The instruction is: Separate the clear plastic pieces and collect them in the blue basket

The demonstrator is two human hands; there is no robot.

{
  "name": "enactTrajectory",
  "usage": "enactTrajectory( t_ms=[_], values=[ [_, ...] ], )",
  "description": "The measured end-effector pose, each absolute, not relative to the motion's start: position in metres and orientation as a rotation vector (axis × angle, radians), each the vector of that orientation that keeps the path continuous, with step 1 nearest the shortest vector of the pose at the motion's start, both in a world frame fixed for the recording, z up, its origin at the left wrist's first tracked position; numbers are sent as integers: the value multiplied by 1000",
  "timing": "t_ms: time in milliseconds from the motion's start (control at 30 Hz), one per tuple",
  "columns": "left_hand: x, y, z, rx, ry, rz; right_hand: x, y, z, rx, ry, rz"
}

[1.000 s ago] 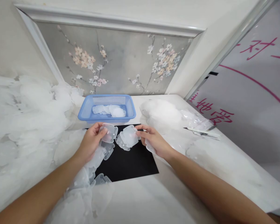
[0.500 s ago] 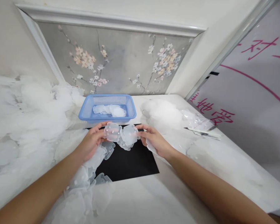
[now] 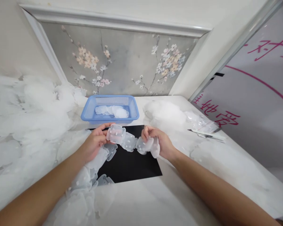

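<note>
A short strip of frosted, translucent plastic pieces with white dots hangs between my hands above a black mat (image 3: 134,164). My left hand (image 3: 95,141) is closed on the leftmost plastic piece (image 3: 116,134), its fingers showing through from behind. A middle piece (image 3: 129,142) follows, overlapping or joined to it; I cannot tell which. My right hand (image 3: 159,141) is closed, its fingers pinching another frosted piece (image 3: 143,146) at the strip's right end. One more piece (image 3: 155,147) hangs at the right palm. Below my left hand, loose pieces (image 3: 111,152) lie over the mat's left edge.
Behind the mat stands a blue basket (image 3: 109,120) holding several frosted pieces. A large heap of pieces (image 3: 37,110) covers the left side. More pieces (image 3: 165,113) and a clear plastic bag (image 3: 198,121) lie at the back right. A framed floral panel (image 3: 127,59) stands behind.
My right hand has drawn back to the right and turned, its fingers now curled. The pieces, bunched together before, are spread into a longer row. My left hand has barely moved.
</note>
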State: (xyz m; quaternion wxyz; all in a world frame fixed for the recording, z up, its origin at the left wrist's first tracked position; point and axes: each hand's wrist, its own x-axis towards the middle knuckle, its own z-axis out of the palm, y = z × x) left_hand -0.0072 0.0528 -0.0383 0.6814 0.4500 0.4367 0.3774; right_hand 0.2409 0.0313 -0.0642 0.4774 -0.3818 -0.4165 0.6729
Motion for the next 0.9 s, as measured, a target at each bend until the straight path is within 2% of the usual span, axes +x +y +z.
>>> enactTrajectory(
  t_ms=[267, 500, 700, 900],
  values=[
    [-7, 51, -35, 1037, 932, 774, 237, 26, -64, -1158, -1325, 1342],
    [-6, 48, -33, 1036, 878, 760, 233, 19, -68, -1162, -1550, 1135],
    [-9, 46, -35, 1129, 839, 672, 234, 23, -61, -1104, -1382, 1328],
    [-7, 45, -42, 1272, 686, 414, 235, 18, -55, -1127, -1567, 1671]
  ],
)
